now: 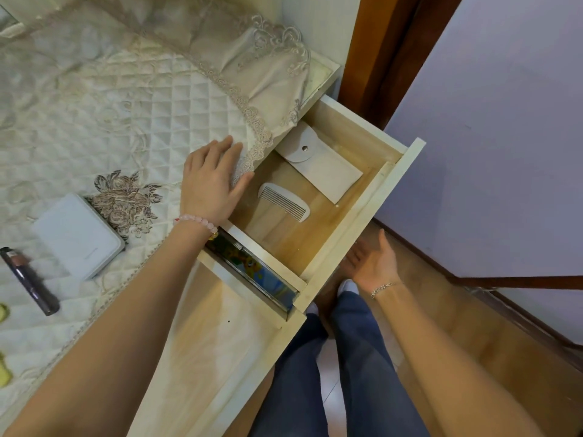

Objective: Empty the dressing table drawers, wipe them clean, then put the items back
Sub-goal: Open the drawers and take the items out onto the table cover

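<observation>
**Drawer contents.** The pale wooden drawer with a light front panel [355,223] stood pulled out at the right end of the table and was not yet emptied. A white plastic comb with an arched spine [284,201] lay flat on the drawer floor near its middle. Its long axis ran from the table side toward the front panel. A flat white pouch with a rounded flap and metal snap [321,165] lay beyond it toward the far side wall, partly under the overhanging cloth.

**Hands.** The left hand [211,181] lay flat, fingers straight, on the lace trim [255,146] at the table edge. It gripped nothing and was just beside the comb, so it was judged the nearer hand. The right hand [373,263] hung outside the front panel, palm up, fingers loosely spread and empty.

**Surroundings.**
- A cream quilted, embroidered cover [126,121] draped the table.
- On it were a flat white rectangular case [77,234] and a dark slim tube [28,280].
- A colourful printed tin [252,269] stood on edge by the nearer open drawer [205,357].
</observation>
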A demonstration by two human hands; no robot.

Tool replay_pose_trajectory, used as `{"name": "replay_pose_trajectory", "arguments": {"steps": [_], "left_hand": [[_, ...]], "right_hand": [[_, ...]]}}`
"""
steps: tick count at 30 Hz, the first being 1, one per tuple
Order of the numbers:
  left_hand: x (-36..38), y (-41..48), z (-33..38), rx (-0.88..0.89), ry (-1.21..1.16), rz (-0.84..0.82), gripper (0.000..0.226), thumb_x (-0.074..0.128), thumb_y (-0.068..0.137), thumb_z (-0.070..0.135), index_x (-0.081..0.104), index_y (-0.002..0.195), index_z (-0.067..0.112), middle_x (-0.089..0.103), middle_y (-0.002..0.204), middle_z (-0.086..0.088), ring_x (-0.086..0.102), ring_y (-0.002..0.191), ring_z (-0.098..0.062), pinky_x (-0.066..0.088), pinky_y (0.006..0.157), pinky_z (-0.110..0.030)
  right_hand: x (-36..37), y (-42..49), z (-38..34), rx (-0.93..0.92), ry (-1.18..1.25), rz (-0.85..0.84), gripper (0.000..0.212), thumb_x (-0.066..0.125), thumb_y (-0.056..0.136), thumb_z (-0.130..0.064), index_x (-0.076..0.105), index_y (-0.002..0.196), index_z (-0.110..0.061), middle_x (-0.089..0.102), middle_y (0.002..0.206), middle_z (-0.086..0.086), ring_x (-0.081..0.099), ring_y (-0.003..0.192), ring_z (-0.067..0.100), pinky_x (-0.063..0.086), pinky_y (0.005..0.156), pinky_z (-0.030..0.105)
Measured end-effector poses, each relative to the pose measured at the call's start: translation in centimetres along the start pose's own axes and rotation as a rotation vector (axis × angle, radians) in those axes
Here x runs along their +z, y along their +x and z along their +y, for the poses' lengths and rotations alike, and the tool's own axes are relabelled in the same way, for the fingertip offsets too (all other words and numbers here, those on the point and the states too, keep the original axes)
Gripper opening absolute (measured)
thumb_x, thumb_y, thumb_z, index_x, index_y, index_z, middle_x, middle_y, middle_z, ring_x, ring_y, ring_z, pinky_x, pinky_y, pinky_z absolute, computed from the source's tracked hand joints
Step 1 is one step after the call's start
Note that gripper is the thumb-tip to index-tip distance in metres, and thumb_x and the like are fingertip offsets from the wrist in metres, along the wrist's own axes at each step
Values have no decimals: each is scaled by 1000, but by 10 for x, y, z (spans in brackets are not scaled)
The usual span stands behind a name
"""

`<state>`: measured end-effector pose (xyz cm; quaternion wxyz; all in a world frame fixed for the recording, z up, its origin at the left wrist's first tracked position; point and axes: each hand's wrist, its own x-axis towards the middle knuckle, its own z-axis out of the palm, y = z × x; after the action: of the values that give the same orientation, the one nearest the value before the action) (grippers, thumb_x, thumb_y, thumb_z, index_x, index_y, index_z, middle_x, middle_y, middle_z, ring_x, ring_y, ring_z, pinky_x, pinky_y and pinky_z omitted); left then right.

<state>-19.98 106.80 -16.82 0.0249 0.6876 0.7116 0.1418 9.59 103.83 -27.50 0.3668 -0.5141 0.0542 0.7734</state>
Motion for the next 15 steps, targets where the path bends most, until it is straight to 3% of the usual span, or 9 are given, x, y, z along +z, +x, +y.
{"name": "replay_pose_trajectory", "arguments": {"steps": [3, 9, 15], "left_hand": [[-2, -1, 2, -7, -12, -9, 49, 51, 92, 38, 49, 132, 10, 48, 137, -10, 42, 124, -35, 30, 105, -48], [-14, -8, 9, -51, -77, -92, 49, 51, 93, 34, 46, 135, 9, 44, 142, -10, 33, 133, -32, 23, 110, -46], [-31, -37, 39, -9, -120, -176, 50, 47, 94, 36, 41, 137, 11, 48, 137, -10, 43, 126, -26, 31, 107, -41]], "right_hand": [[-1, -12, 0, -30, -57, 8, 70, 44, 86, -62, 46, 134, -13, 52, 134, 9, 48, 124, 25, 36, 106, 43], [19, -51, -14, -208, -297, -1, 40, 41, 93, -48, 51, 123, -24, 54, 114, -5, 53, 102, 10, 39, 90, 31], [44, -91, -36, -476, -579, -14, 39, 47, 93, -40, 50, 129, -25, 58, 121, -12, 54, 112, 5, 42, 94, 27]]}}
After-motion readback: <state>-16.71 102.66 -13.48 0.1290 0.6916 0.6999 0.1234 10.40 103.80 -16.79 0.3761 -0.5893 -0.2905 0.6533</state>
